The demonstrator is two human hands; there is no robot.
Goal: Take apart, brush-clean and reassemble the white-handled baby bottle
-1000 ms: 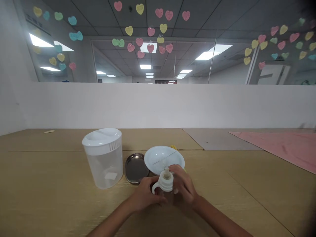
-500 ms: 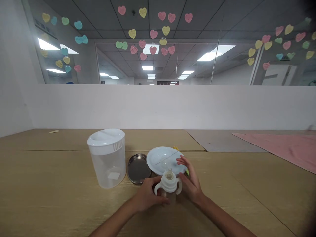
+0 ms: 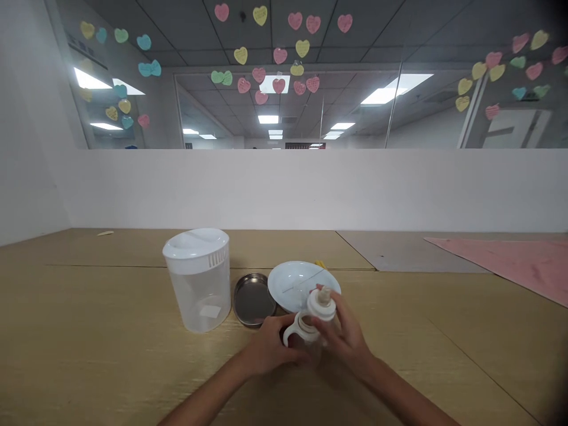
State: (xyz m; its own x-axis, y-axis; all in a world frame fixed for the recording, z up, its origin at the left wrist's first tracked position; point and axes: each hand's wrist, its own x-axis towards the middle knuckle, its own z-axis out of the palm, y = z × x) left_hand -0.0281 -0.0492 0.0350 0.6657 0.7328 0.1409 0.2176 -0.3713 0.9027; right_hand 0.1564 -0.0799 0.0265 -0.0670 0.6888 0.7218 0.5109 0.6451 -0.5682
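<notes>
My left hand (image 3: pixel 274 346) is closed around a clear baby bottle (image 3: pixel 310 346) with a white handle ring (image 3: pixel 293 331) at its neck. The bottle's mouth is uncovered. Just above and to the right of it, my right hand (image 3: pixel 346 337) grips a white bottle cap with a teat (image 3: pixel 322 303), held apart from the neck and tilted. Behind both hands sits a pale blue-white plate (image 3: pixel 284 278) with a clear, thin item on it that I cannot make out. Part of the plate's right side is covered by my right hand.
Left of the plate lies a round metal tray (image 3: pixel 254 300). Further left stands a translucent bucket (image 3: pixel 199 296) with a white lid. A yellow thing (image 3: pixel 320 264) peeks out behind the plate. Pink cloth (image 3: pixel 523 263) covers the far right of the table (image 3: pixel 133 355).
My right hand has closed on the teat cap and lifted it off the bottle, up and to the right. My left hand still holds the bottle. The view has shifted slightly.
</notes>
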